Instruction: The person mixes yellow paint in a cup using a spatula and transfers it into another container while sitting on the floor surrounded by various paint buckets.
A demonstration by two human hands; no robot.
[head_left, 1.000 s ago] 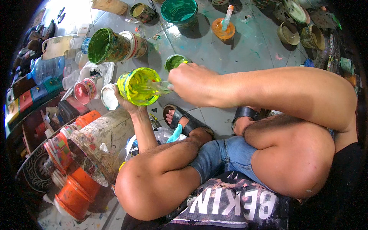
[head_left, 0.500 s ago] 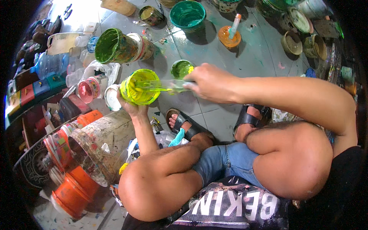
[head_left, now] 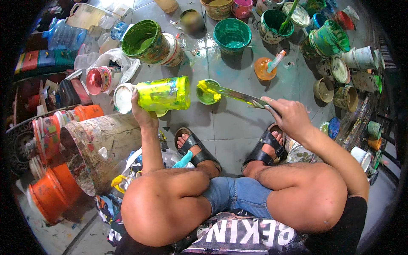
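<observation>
My left hand (head_left: 144, 111) is closed around the base end of a bright yellow paint tub (head_left: 163, 92), which is tipped on its side with its far end toward the right. My right hand (head_left: 291, 117) grips a long, flat-bladed spatula (head_left: 238, 96), its tip coated in thick yellow paint (head_left: 210, 92). That tip lies over the mouth of a small paint cup (head_left: 208, 102) on the floor, with green inside. The tub's inside is hidden from this angle. Beside my left hand is a round white lid or container (head_left: 123, 98).
Beyond the cup stand a green-coated pail (head_left: 148, 40), a teal bucket (head_left: 232, 37) and an orange container (head_left: 265, 69) with a handle sticking out. A large paint-stained drum (head_left: 106, 148) and orange buckets (head_left: 55, 193) lie at left. Several stained pots line the right.
The tub has gone from mouth-up to tipped sideways. My right hand has drawn the spatula out of it, rightward, and its yellow-coated tip is now over the small cup. The view has shifted.
</observation>
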